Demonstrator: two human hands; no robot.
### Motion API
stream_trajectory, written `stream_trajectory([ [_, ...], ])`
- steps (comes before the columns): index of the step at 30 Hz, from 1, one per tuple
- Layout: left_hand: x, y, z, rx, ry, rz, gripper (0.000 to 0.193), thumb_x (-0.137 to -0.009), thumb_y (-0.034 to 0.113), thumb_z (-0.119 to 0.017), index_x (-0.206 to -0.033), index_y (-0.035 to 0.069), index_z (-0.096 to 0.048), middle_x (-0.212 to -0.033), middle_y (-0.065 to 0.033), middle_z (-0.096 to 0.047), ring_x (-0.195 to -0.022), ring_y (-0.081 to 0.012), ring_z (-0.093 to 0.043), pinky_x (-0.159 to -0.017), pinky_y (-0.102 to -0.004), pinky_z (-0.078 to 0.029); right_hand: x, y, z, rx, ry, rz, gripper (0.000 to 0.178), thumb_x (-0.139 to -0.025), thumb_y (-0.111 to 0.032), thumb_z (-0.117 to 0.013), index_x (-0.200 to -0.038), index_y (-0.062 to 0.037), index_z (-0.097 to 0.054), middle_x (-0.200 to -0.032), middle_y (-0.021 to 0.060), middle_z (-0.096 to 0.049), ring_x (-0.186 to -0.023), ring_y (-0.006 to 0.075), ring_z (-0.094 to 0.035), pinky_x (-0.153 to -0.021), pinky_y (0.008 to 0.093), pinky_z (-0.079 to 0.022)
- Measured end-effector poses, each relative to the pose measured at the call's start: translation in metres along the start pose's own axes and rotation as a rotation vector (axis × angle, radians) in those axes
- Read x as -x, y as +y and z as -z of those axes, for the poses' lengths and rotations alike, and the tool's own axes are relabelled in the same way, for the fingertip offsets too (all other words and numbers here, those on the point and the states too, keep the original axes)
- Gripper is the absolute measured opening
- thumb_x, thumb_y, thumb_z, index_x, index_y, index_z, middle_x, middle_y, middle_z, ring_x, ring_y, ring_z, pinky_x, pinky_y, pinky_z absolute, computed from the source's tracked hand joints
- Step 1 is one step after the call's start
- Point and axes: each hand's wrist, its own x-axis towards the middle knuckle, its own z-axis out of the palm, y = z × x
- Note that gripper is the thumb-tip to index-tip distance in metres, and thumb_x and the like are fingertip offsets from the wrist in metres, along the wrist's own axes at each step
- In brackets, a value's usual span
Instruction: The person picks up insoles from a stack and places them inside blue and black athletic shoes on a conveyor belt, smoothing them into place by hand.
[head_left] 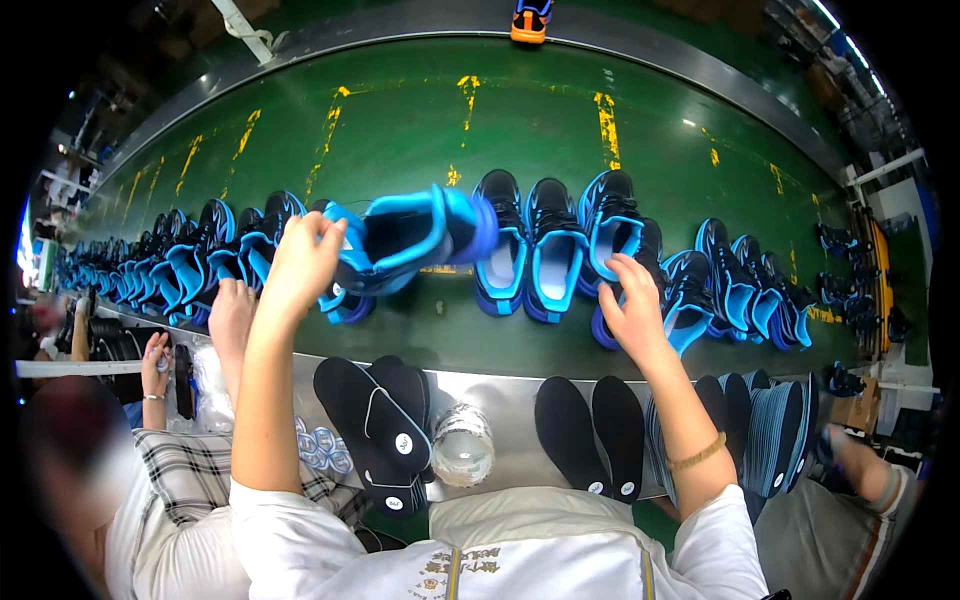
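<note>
My left hand (308, 255) is closed on the edge of a black and bright blue sneaker (405, 235), which is tipped over sideways above the belt; its sole end is blurred. Its opening faces me. My right hand (633, 305) has its fingers apart at the heel of another such sneaker (612, 225); whether the fingertips touch it I cannot tell. Between my hands a pair of matching sneakers stands heels toward me, the left one (500, 250) beside the right one (553, 255).
A green conveyor belt (540, 120) carries rows of sneakers (180, 260) to both sides. Black insoles (375, 425) and a clear tape roll (463, 450) lie on the metal ledge; stacked insoles (770, 430) stand at right. A co-worker's hand (232, 310) is beside my left forearm.
</note>
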Motion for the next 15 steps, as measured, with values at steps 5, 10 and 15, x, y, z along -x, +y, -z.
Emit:
stream_trajectory([
  [5, -0.010, -0.030, -0.028, 0.464, -0.106, 0.746, 0.022, -0.087, 0.026, -0.052, -0.080, 0.004, -0.052, -0.052, -0.0005, -0.039, -0.040, -0.0098, -0.034, -0.036, -0.0263, -0.024, 0.003, 0.027, -0.027, 0.569, -0.251, -0.120, 0.050, -0.071, -0.020, -0.060, -0.116, -0.0027, -0.048, -0.115, 0.0111, -0.051, -0.121, 0.0257, -0.035, -0.100, 0.0536, -0.018],
  [10, -0.018, -0.053, -0.080, 0.455, 0.324, 0.726, 0.025, -0.083, 0.022, -0.056, -0.075, -0.001, -0.056, -0.070, -0.0092, -0.056, -0.060, -0.0205, -0.053, -0.061, -0.0315, -0.044, 0.014, 0.024, -0.031, 0.579, -0.210, 0.022, 0.027, -0.072, -0.033, -0.063, -0.083, -0.0084, -0.058, -0.087, 0.0033, -0.059, -0.097, 0.0198, -0.049, -0.094, 0.0532, -0.023],
  [15, -0.021, -0.018, -0.071, 0.194, 0.703, 0.010, 0.021, -0.079, 0.017, -0.057, -0.068, -0.001, -0.057, -0.071, -0.0077, -0.060, -0.069, -0.0179, -0.055, -0.071, -0.0278, -0.043, 0.038, 0.071, 0.026, 0.599, -0.312, 0.163, 0.023, -0.068, -0.032, -0.066, -0.071, -0.0094, -0.062, -0.073, 0.0020, -0.060, -0.086, 0.0186, -0.052, -0.088, 0.0454, -0.028],
])
